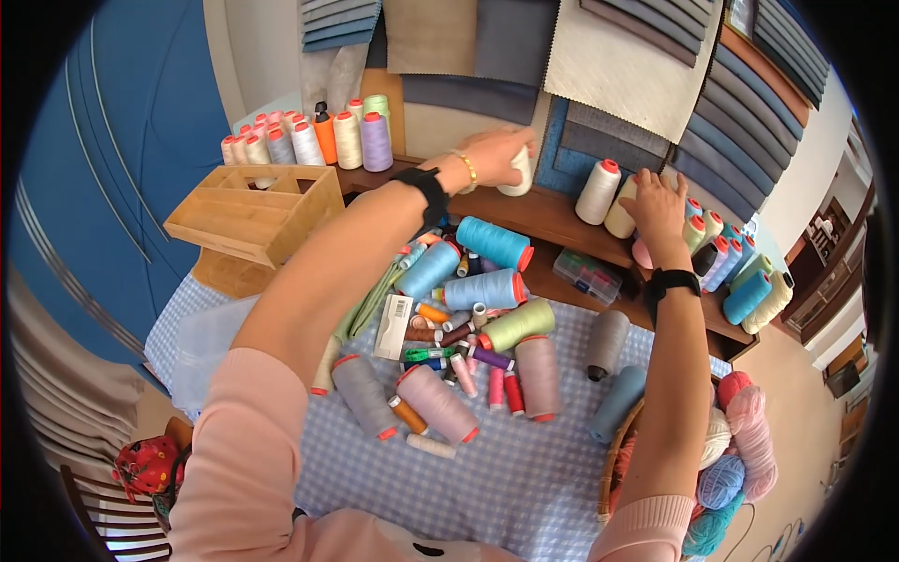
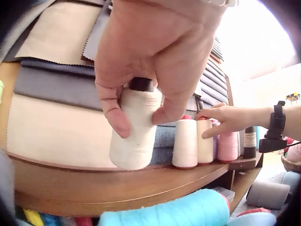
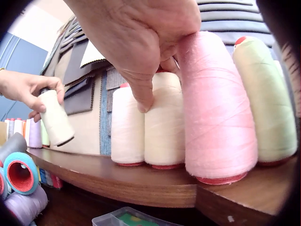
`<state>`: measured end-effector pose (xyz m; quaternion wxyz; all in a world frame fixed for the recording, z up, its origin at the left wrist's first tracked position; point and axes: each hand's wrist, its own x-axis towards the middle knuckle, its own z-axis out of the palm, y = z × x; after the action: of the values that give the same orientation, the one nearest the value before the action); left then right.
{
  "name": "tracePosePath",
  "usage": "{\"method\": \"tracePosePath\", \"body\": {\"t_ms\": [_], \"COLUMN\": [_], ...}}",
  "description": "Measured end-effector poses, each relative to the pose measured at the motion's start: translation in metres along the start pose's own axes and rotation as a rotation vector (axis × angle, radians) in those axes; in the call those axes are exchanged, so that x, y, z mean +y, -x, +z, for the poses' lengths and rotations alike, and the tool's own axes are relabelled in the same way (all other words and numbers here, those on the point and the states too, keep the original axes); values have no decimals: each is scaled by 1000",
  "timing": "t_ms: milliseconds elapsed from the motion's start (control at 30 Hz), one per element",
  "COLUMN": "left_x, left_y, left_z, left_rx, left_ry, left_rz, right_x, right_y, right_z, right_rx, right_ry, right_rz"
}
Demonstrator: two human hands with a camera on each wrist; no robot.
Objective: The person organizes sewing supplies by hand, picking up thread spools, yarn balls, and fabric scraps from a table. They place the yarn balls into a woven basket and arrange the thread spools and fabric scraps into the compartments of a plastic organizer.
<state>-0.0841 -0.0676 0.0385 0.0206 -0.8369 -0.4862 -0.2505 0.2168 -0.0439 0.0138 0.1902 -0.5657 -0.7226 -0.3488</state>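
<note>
My left hand [image 1: 496, 157] holds an off-white thread cone [image 2: 134, 129] by its dark top, fingers and thumb around it. That cone is tilted and raised over the wooden shelf [image 3: 108, 174] in the right wrist view. On the right, my right hand [image 1: 660, 201] grips the upper part of a cream thread cone [image 3: 164, 127], with the thumb on its front; its base rests on the shelf. Just left of it stands a white cone [image 1: 597, 192]. A large pink cone [image 3: 216, 113] and a pale green one [image 3: 265, 99] stand to its right.
Several cones, including a lilac one [image 1: 376, 142], line the shelf's left end beside a wooden organizer [image 1: 234, 225]. Loose cones and small spools cover the checked tablecloth [image 1: 524, 478]. A yarn basket [image 1: 618, 450] sits at right; fabric samples [image 1: 646, 66] hang behind.
</note>
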Motion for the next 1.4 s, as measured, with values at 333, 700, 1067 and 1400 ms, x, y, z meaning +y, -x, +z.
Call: {"method": "tracePosePath", "body": {"t_ms": [333,700,1067,1400], "left_x": [42,38,33,17], "left_y": [-58,-62,-54,5], "left_z": [44,66,86,11], "left_rx": [-120,0,71,-195], "left_ry": [65,151,268,52], "left_rz": [-32,-123,18,-39], "right_x": [1,0,1,5], "right_y": [1,0,1,-5], "right_z": [-1,0,2,-7], "right_rx": [-22,-16,8,-20], "right_ry": [1,26,37,111], "right_rz": [1,-5,-26,-81]}}
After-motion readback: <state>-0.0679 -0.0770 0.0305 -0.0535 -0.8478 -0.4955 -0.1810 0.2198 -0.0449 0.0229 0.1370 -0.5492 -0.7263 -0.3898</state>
